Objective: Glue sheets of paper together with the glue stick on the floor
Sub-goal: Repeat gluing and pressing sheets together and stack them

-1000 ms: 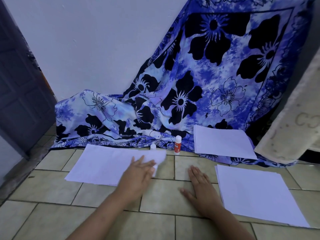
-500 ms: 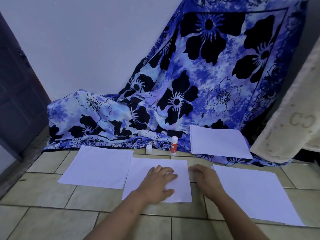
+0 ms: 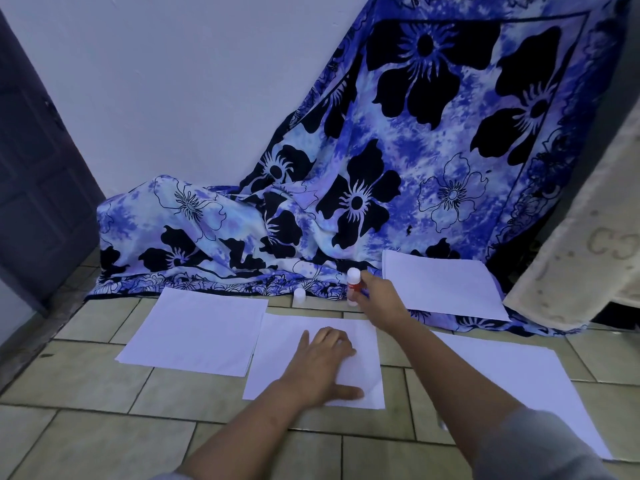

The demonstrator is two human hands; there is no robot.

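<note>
The left hand lies flat, fingers straight, holding the middle paper sheet on the tiled floor. The right hand pinches the upright glue stick by the edge of the floral cloth, its cap off beside it. Next, likely: carry the glue to that sheet and spread it.

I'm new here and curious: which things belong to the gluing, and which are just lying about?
Job: glue stick held by the right hand, small white cap, middle sheet under the left hand, left pile, right pile, back pile.
Lying about: floral cloth, beige rug, door.
</note>
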